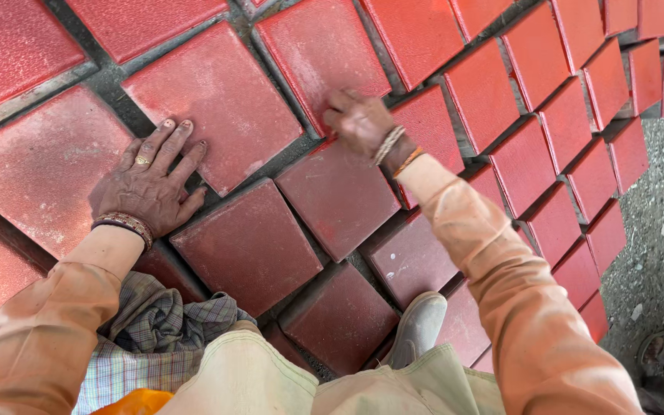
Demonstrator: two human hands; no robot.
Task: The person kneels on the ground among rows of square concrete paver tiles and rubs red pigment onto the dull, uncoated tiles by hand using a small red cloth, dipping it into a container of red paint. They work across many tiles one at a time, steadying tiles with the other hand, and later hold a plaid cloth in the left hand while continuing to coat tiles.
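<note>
Square red paving tiles cover the ground in slanted rows. My left hand lies flat, fingers spread, across the gap between a large dusty tile and the tile beside it. My right hand, blurred, is closed at the far corner of a darker red tile, where it meets a brighter tile. What the fingers grip is not visible. Both arms wear orange sleeves, with bangles and thread at the wrists.
More dark tiles lie close to my knees and grey shoe. Bright red tiles stretch to the right, ending at grey gravel ground. A checked cloth rests on my lap.
</note>
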